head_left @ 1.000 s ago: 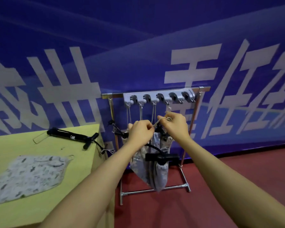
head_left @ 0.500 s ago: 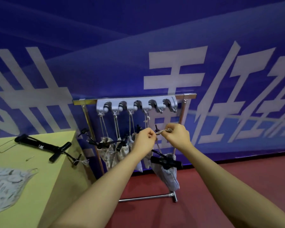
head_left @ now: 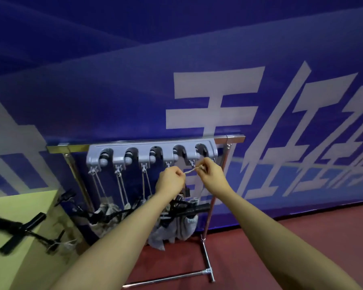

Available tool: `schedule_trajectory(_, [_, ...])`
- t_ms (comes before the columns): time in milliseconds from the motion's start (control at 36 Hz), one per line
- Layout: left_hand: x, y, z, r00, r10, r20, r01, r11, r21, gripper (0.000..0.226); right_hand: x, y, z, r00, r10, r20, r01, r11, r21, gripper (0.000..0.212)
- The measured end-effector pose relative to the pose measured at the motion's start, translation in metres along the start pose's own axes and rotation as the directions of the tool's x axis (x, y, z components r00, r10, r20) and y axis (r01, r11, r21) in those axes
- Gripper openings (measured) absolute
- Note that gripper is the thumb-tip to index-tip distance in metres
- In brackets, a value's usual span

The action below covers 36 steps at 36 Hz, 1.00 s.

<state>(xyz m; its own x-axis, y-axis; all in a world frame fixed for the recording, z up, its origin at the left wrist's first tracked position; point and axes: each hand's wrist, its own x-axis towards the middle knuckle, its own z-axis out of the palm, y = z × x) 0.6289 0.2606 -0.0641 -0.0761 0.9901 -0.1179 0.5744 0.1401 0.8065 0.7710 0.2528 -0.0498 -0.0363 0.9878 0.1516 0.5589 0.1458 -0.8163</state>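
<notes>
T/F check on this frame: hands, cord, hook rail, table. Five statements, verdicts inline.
1. The left hand and the right hand both pinch a pale cord stretched between them. True.
2. The grey hook rail has three holders. False: it has five.
3. A black tool lies on the yellow-green table. True.
4. The left hand rests on the table. False: it is raised in front of the rail.
5. The floor is green. False: it is red.
</notes>
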Motion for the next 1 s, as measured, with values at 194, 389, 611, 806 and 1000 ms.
schedule_trajectory(194, [0.027,0.002,0.015,0.998,0.023,-0.063,-0.015,0.993,0.119,0.019,0.031,0.017,0.013,0.995,0.017,-0.100,-0.020,0.999,-0.028,0.010])
schedule_trajectory(389, [0.039,-0.006,0.034,0.998,-0.006,-0.064,0.015,0.989,0.144,0.022,0.043,0.038,0.023,0.991,0.120,-0.051,-0.123,0.991,-0.053,0.019])
schedule_trajectory(611, [0.031,-0.005,0.040,0.999,-0.020,-0.036,0.025,0.986,0.165,0.021,0.033,0.050,0.030,0.985,0.170,0.016,-0.166,0.975,-0.145,0.025])
schedule_trajectory(806, [0.016,-0.021,0.026,0.996,-0.068,-0.051,0.071,0.996,0.054,0.013,0.015,0.044,0.036,0.981,0.191,0.023,-0.183,0.963,-0.200,0.014])
schedule_trajectory(1000, [-0.006,-0.045,-0.010,0.991,-0.087,-0.101,0.091,0.995,0.042,0.008,0.000,0.016,0.060,0.976,0.147,0.158,-0.115,0.974,-0.195,0.018])
